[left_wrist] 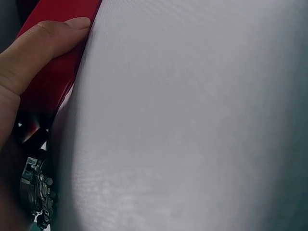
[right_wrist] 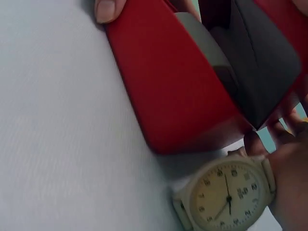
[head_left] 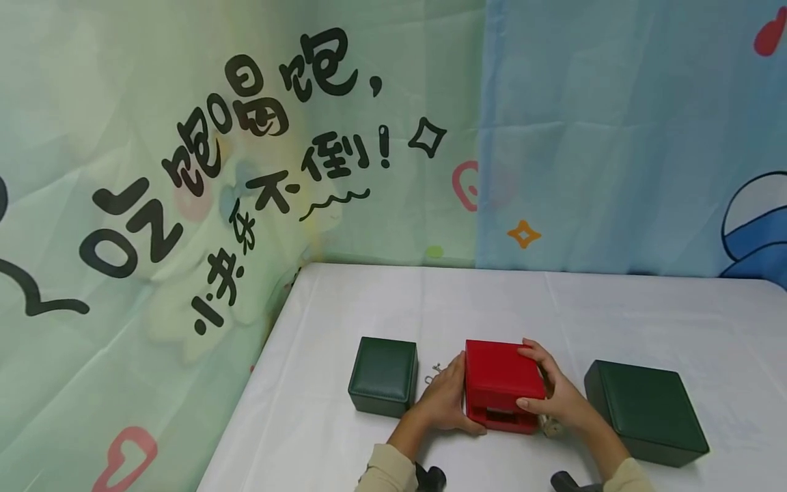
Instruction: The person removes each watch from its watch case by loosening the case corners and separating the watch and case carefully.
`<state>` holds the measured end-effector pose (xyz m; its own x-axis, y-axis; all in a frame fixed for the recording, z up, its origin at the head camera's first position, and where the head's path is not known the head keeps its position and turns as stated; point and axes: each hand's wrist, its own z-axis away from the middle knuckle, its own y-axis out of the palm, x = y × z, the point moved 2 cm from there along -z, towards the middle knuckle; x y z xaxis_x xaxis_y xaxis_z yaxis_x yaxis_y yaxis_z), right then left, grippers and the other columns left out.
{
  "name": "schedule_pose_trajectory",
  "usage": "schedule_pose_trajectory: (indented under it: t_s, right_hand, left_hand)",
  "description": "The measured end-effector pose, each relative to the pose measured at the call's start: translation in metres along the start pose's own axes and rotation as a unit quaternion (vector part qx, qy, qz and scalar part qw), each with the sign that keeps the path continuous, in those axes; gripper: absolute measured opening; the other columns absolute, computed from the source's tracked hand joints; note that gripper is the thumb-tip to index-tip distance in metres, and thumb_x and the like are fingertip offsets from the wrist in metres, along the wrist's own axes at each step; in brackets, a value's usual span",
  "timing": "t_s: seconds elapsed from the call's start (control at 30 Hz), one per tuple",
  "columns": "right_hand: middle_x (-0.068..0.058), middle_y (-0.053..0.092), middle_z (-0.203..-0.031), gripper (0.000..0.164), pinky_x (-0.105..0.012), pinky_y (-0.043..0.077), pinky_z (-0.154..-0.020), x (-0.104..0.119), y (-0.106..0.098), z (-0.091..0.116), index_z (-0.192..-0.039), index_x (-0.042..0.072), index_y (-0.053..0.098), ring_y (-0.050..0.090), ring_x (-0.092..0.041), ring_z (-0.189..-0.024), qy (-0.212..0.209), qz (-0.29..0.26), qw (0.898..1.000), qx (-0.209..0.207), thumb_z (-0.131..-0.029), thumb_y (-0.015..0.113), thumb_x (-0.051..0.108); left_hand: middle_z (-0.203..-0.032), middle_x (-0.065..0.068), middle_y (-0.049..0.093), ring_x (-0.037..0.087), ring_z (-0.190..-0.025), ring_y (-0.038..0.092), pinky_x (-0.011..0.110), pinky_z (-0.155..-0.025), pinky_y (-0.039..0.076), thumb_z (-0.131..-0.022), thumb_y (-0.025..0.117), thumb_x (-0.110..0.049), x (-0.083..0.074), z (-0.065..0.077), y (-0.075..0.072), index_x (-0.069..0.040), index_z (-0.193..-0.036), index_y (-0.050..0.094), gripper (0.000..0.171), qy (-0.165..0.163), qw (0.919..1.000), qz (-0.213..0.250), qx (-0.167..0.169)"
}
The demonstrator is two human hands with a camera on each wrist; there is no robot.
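Observation:
A red watch box [head_left: 504, 372] stands between both hands, its lid partly raised at the front. In the right wrist view the gap shows grey lining [right_wrist: 269, 62] and a pale cushion [right_wrist: 202, 41]. My left hand [head_left: 445, 396] holds the box's left side, with the thumb [left_wrist: 53, 41] pressed on the red front wall. Gripping the lid from the right, my right hand [head_left: 556, 393] has its thumb at the front edge and its fingers farther back. A watch with a cream dial [right_wrist: 228, 197] lies beside the box's right front corner. A metal watch [left_wrist: 36, 187] is to the left of the box.
A smaller green box [head_left: 384, 376] stands shut on the left, and a larger green box [head_left: 652, 410] on the right. All rest on a white-covered table [head_left: 320, 314]. Printed cloth [head_left: 393, 225] hangs behind the table and along its left side.

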<state>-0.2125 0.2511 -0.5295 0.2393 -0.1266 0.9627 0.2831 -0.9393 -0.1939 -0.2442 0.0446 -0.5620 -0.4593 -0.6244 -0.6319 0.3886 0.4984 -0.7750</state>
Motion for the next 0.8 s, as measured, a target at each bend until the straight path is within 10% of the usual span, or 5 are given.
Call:
schedule_pose_trajectory:
  t_s: [0.6,0.8]
  right_hand:
    - [0.038,0.008,-0.137,0.089,-0.018,0.051,-0.079,0.012,-0.004,0.012,-0.137,-0.002,0.027,0.034,0.007,-0.115,0.045,0.078,0.995,0.042,-0.067,0.079,0.016]
    - [-0.023,0.005,-0.155,0.089,-0.044,0.053,-0.090,0.022,-0.004,0.014,-0.138,-0.003,0.030,0.026,-0.050,-0.127,0.052,0.133,0.989,0.045,-0.068,0.080,0.021]
  left_hand:
    - [-0.156,0.007,0.024,0.024,-0.141,0.030,0.042,-0.111,0.035,-0.066,0.084,-0.032,-0.005,0.000,0.003,-0.005,-0.152,0.008,0.117,-0.037,0.9990,0.021,0.015]
    - [-0.157,0.008,0.022,0.025,-0.142,0.027,0.040,-0.112,0.035,-0.065,0.085,-0.029,-0.005,0.002,0.004,-0.004,-0.152,0.001,0.123,-0.036,0.9983,0.043,0.012]
